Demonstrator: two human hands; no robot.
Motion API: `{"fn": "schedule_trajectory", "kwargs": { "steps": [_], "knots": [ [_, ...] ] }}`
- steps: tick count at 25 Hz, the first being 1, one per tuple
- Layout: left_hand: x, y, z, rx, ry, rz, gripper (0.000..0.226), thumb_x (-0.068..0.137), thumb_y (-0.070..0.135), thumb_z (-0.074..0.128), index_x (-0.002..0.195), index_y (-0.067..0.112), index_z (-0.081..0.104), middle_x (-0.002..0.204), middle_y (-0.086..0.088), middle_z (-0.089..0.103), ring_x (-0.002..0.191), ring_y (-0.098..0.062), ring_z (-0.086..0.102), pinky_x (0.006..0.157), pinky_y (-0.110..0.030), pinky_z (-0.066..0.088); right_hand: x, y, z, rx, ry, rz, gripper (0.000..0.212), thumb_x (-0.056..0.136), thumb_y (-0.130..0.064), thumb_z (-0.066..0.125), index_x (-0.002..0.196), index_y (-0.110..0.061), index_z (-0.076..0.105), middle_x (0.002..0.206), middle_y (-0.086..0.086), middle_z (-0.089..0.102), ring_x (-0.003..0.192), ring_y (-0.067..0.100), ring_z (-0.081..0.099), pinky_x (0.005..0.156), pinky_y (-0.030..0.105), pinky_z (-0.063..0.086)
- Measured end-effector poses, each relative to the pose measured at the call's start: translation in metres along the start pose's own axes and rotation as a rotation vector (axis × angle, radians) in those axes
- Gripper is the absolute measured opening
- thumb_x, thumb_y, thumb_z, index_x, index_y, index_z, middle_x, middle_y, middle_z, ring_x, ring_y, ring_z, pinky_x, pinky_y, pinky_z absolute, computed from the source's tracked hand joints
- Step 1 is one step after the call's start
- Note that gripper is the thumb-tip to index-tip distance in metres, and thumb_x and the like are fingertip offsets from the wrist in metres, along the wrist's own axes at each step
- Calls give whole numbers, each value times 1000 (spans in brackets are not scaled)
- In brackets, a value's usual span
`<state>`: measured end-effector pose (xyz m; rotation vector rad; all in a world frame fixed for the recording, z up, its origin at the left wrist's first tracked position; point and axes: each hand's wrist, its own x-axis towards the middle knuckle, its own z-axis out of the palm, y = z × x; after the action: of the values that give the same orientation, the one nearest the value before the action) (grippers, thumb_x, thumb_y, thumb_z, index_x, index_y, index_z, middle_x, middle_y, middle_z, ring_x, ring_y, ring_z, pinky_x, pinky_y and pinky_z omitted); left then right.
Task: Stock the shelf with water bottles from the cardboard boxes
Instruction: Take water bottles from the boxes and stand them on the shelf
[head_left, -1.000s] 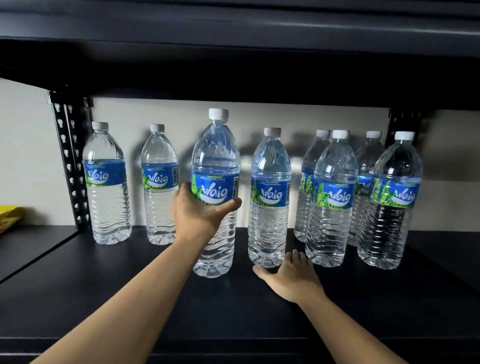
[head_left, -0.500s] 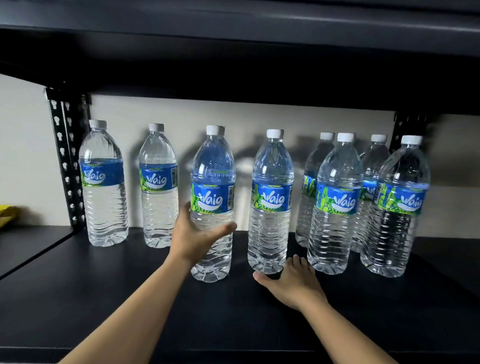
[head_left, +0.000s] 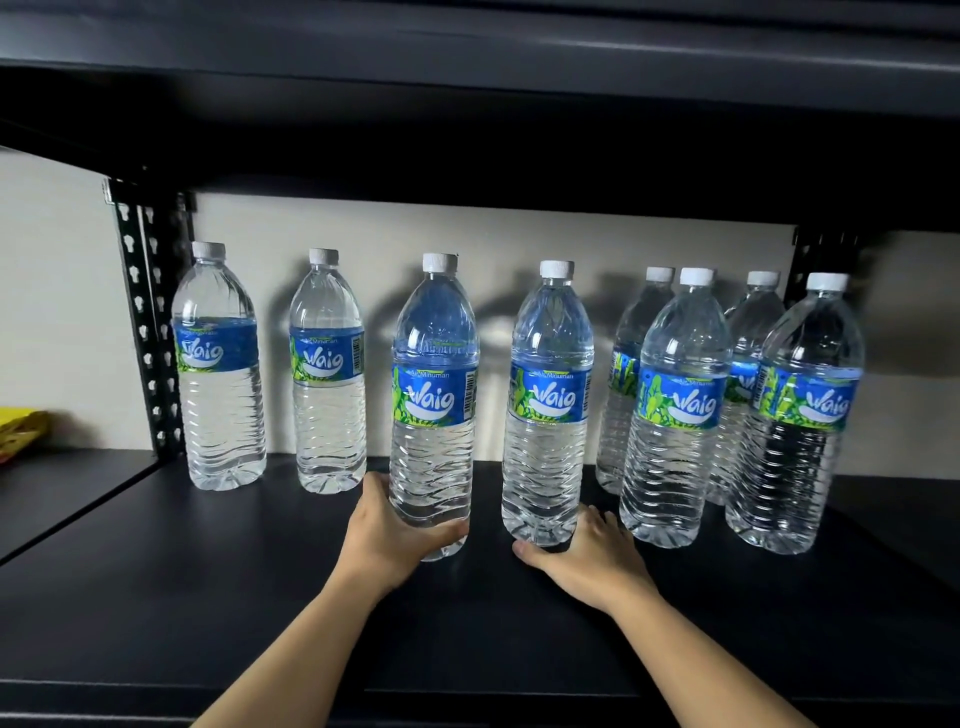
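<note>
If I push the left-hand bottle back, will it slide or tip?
Probably heavy: the water bottle looks full. Tall and narrow, so a high push may tip it; the left hand grips near its base, favouring a slide.

Left hand (head_left: 395, 540) grips bottle (head_left: 434, 395) (low down); right hand (head_left: 587, 558) flat, arms outstretched.

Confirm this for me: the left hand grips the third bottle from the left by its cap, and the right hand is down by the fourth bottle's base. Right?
Not quite. The left hand grips the third bottle from the left low on its body, near the base, not by its cap, which nothing touches. The right hand is down by the fourth bottle's base, as you said. The head view shows it.
</note>
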<state>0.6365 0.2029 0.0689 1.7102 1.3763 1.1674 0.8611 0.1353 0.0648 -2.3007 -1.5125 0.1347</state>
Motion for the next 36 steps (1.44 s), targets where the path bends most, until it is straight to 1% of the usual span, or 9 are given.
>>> {"fn": "schedule_trajectory", "kwargs": {
  "steps": [3, 7, 10, 13, 15, 17, 22, 30, 36],
  "knots": [
    [-1, 1, 0, 25, 32, 19, 95, 31, 61, 91, 107, 25, 46, 114, 5, 59, 108, -14, 60, 98, -37, 50, -2, -1, -1, 6, 1, 0, 108, 67, -88, 49, 145, -14, 35, 155, 7, 32, 146, 28, 21, 118, 42, 21],
    [2, -2, -1, 24, 17, -12, 96, 19, 71, 88, 99, 33, 53, 107, 5, 66, 102, -10, 64, 94, -37, 54, -3, -2, -1, 1, 4, -6, 106, 70, -87, 47, 145, -13, 35, 155, 7, 32, 146, 28, 20, 119, 41, 20],
    [-1, 1, -3, 33, 14, -21, 83, 31, 63, 91, 101, 33, 58, 106, 5, 68, 102, -9, 64, 95, -35, 53, -5, -4, -2, -28, 29, -26, 98, 75, -83, 45, 142, -12, 38, 148, 6, 39, 142, 27, 27, 117, 40, 22],
    [-2, 4, 1, -10, 30, -9, 83, 52, 42, 94, 119, 23, 50, 114, 5, 65, 110, -15, 62, 95, -28, 47, -7, -6, -4, -53, 33, -29, 96, 79, -81, 42, 143, -10, 36, 148, 6, 38, 142, 27, 26, 117, 39, 21],
    [-1, 5, 5, 25, 45, -7, 81, 62, 38, 91, 125, 15, 46, 119, -1, 64, 117, -20, 58, 92, -25, 43, -8, -7, -4, -49, 29, -24, 96, 80, -81, 42, 144, -10, 35, 149, 7, 37, 142, 27, 26, 117, 38, 21],
    [-1, 6, 9, 59, 44, -2, 77, 69, 40, 86, 128, 13, 44, 126, -4, 60, 123, -22, 54, 95, -28, 42, -11, -8, -6, -44, 36, -24, 94, 80, -80, 43, 142, -11, 37, 147, 6, 39, 141, 27, 28, 116, 38, 23],
    [3, 2, 12, 131, 47, 38, 85, 72, 44, 82, 139, 15, 39, 136, -5, 49, 131, -21, 44, 107, -30, 34, -13, -9, -7, -54, 36, -27, 93, 82, -80, 42, 143, -10, 36, 146, 7, 39, 140, 27, 29, 116, 37, 22],
    [3, 0, 15, 213, 14, 34, 74, 76, 49, 77, 132, 15, 41, 133, -6, 56, 126, -25, 50, 98, -31, 39, -12, -9, -6, -48, 34, -23, 95, 82, -80, 39, 145, -9, 34, 150, 7, 37, 142, 26, 26, 116, 37, 20],
    [2, 3, 15, 229, -2, 21, 77, 79, 50, 74, 136, 15, 35, 135, -7, 55, 128, -27, 50, 101, -35, 40, -11, -8, -5, -30, 34, -29, 96, 81, -81, 39, 145, -9, 34, 150, 6, 37, 142, 26, 26, 116, 37, 21]
  ]
}}
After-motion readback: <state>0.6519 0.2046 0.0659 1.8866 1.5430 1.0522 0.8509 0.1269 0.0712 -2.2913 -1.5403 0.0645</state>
